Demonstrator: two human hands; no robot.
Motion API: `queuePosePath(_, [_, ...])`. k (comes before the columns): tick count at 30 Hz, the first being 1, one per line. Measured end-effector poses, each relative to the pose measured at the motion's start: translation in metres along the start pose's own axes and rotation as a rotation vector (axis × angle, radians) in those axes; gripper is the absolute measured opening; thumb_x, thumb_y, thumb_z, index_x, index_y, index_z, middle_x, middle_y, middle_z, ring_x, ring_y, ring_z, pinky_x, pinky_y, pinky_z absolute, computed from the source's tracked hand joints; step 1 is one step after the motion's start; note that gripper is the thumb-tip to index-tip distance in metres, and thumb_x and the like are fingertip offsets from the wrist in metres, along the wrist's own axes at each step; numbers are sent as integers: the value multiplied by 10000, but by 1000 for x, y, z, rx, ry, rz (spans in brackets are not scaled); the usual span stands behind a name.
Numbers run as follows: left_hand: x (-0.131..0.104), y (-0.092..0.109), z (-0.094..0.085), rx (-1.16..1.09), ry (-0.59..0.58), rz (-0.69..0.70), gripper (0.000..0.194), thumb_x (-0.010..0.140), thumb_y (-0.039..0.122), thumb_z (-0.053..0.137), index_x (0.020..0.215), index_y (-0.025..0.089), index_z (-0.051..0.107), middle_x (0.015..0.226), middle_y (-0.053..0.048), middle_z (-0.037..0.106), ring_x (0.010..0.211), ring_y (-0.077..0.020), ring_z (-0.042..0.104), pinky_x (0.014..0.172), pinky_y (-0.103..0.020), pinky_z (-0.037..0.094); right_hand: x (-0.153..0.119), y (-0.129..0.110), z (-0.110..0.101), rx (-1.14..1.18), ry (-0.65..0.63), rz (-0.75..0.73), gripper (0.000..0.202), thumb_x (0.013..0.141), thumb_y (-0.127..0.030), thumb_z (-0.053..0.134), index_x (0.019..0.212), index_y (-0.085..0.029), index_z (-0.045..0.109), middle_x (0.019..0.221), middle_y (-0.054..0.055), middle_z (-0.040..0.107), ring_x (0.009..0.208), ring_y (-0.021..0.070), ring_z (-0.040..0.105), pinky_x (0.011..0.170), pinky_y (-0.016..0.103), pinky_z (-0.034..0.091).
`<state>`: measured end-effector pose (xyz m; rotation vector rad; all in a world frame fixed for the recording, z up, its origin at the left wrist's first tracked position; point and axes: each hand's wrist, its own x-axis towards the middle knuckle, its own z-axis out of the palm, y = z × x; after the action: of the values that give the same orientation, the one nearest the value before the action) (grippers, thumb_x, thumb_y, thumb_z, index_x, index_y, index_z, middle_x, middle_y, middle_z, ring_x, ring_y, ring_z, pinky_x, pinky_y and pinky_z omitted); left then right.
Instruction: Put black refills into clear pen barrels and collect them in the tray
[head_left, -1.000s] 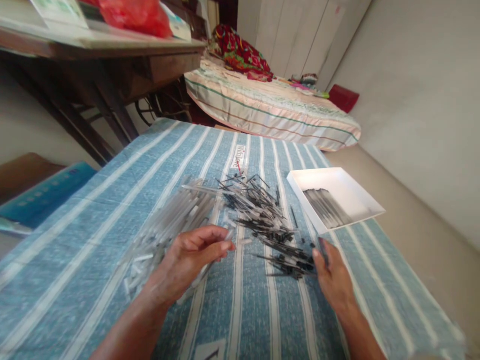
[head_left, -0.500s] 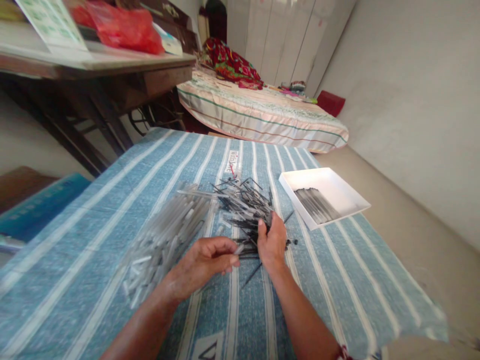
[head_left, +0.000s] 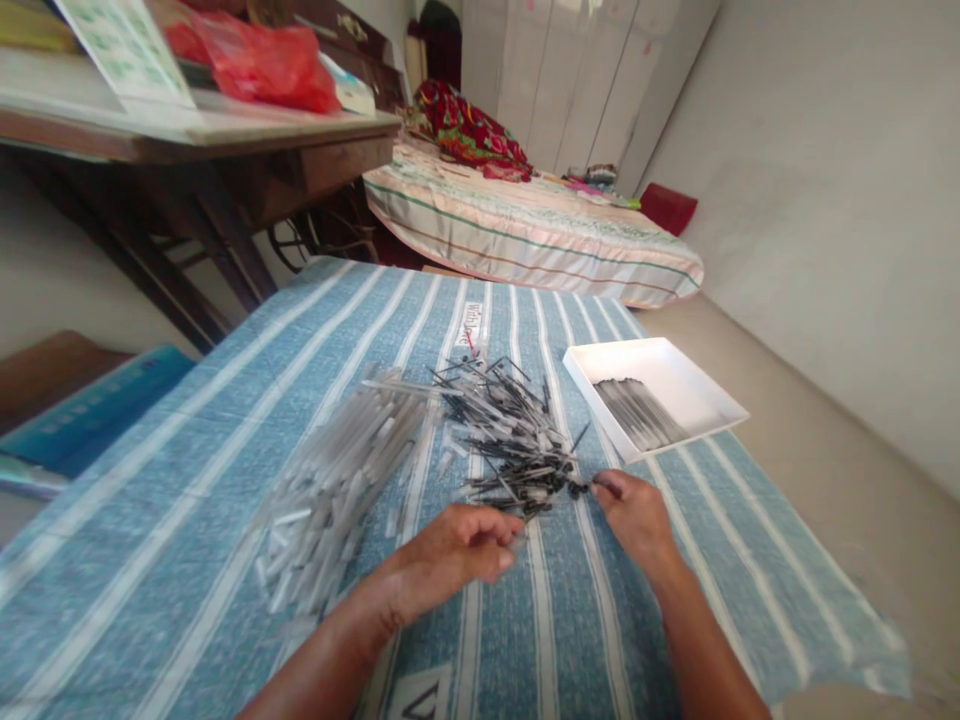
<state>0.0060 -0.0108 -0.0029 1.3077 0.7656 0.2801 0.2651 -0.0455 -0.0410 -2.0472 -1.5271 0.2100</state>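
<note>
My left hand (head_left: 461,545) is just in front of a pile of thin black sticks with small knobbed ends (head_left: 517,470). Its thumb and forefinger close on a small translucent piece that is hard to make out. At the pile's right edge, my right hand (head_left: 636,515) pinches the dark end of a black stick; the rest of that stick merges with the others. Left of the pile lies a heap of translucent tubes (head_left: 337,480), roughly lined up, with shorter pieces at the near end.
A white open box (head_left: 701,395) holding a row of dark sticks in clear sleeves (head_left: 637,412) stands right of the pile. All rest on a blue striped cloth (head_left: 225,480). Beyond are a wooden table (head_left: 315,150) at left and a bed (head_left: 540,225).
My right hand has drawn back from over the pile to its right edge, closing its fingers there. My left hand has moved slightly right and nearer to me.
</note>
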Motion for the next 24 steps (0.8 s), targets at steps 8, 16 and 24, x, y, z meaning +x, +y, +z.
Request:
queuePosePath(8, [-5, 6, -16, 7, 123, 97, 143, 730, 274, 612, 801, 159, 658, 1248, -87, 584, 1176, -256, 491, 992, -375, 334, 1, -7, 7, -13, -151, -91, 172, 739, -231, 533, 754, -238, 704, 720, 20, 696, 669, 202, 625, 598, 285, 431])
queuePosePath(16, [-5, 7, -8, -141, 118, 25, 251, 692, 325, 683, 845, 130, 643, 936, -85, 699, 858, -211, 639, 705, -298, 484, -2, -22, 0, 416, -154, 44, 170, 759, -297, 553, 630, -190, 585, 523, -12, 576, 502, 155, 548, 504, 256, 404])
queuePosePath(24, [-7, 7, -12, -196, 167, 76, 223, 706, 319, 684, 764, 118, 609, 630, -15, 662, 483, -91, 565, 507, -217, 428, 2, -62, -4, 965, -419, -10, 169, 696, -319, 701, 708, -152, 684, 492, -28, 556, 461, 103, 483, 484, 231, 378])
